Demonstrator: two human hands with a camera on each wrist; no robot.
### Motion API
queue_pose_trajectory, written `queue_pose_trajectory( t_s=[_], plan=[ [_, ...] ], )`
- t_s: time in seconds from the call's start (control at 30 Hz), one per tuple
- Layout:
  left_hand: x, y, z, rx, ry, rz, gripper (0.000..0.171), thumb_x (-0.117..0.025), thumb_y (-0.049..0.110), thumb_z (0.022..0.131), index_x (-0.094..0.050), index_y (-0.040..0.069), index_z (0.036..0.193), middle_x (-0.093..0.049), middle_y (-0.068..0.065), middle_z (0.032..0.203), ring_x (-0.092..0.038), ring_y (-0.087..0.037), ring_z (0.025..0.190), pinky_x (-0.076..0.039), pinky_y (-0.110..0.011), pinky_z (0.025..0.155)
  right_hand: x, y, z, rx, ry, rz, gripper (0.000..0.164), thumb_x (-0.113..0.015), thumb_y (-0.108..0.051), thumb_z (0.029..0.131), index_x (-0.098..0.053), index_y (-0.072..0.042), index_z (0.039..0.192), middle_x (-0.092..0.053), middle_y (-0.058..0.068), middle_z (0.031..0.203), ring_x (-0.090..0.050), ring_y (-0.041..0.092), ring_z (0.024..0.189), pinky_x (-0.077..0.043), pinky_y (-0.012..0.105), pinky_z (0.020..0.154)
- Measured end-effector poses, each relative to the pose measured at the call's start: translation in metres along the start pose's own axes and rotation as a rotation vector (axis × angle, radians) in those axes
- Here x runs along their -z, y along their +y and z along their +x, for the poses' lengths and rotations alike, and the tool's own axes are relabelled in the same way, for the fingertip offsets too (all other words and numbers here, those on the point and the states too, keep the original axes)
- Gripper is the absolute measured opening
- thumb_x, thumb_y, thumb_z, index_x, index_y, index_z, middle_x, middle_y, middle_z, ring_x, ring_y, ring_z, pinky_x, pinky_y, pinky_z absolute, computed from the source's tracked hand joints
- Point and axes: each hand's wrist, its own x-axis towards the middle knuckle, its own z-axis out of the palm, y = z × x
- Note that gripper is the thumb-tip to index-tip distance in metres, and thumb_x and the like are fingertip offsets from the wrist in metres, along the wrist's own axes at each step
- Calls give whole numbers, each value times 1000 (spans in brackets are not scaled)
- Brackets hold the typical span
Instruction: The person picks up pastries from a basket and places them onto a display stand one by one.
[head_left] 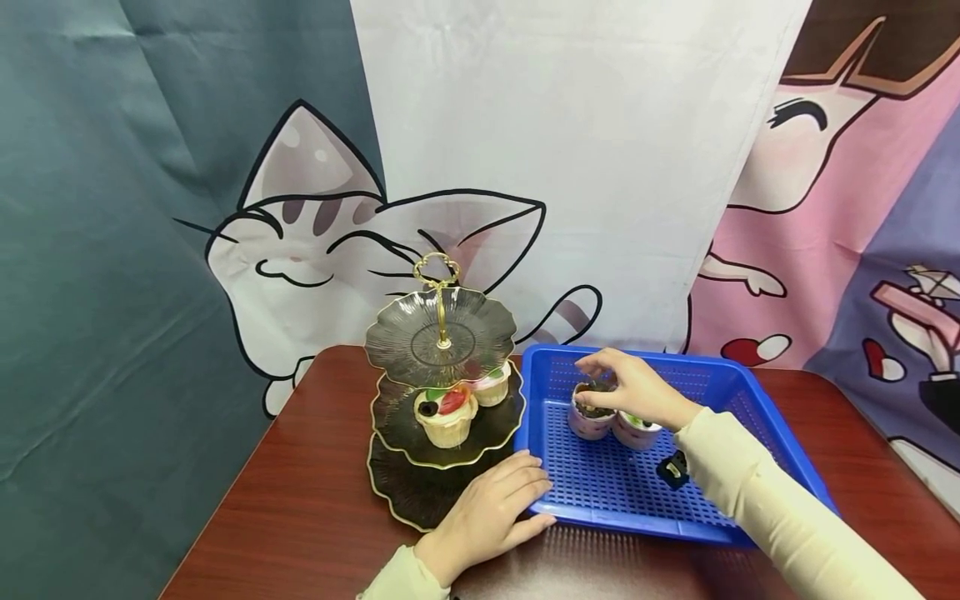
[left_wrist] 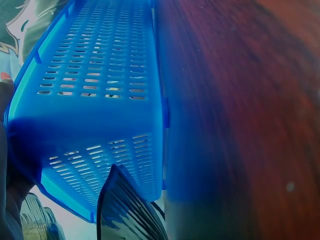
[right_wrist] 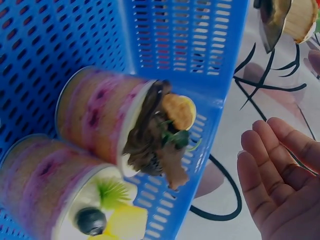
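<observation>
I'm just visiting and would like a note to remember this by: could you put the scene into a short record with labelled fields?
Left hand: rests on the blue basket's near left corner
Right hand: over the basket, fingers not touching the chocolate-topped cup
In basket: that cup beside a fruit-topped cup
Stand: three dark, gold-edged tiers
On its middle tier: two cupcakes
Surface: reddish-brown table

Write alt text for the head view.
A person's right grip hovers over one of two dessert cups in a blue basket while the left grip rests on its rim. To the basket's left, a three-tier stand holds two cupcakes on its middle tier.
</observation>
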Motion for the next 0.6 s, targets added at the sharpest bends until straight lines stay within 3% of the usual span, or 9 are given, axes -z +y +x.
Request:
queue_pose_trajectory(
  t_s=[0.3, 0.6],
  plan=[
    [-1, 0, 0, 2, 4, 1, 31, -72, 34, 84, -69, 11, 104, -69, 0, 105, -62, -15, 112, -42, -30, 111, -3, 11, -2, 5, 15, -3, 45, -74, -26, 84, -62, -4, 122, -66, 15, 114, -62, 30, 101, -56, 48, 84],
    [0, 0, -1, 10, -10, -2, 30, -71, 35, 85, -69, 11, 103, -69, 0, 105, -62, -14, 111, -42, -30, 112, -9, 21, -1, -4, 28, -3, 46, -74, -28, 84, -63, -2, 120, -66, 15, 111, -62, 28, 98, -54, 46, 81]
  ],
)
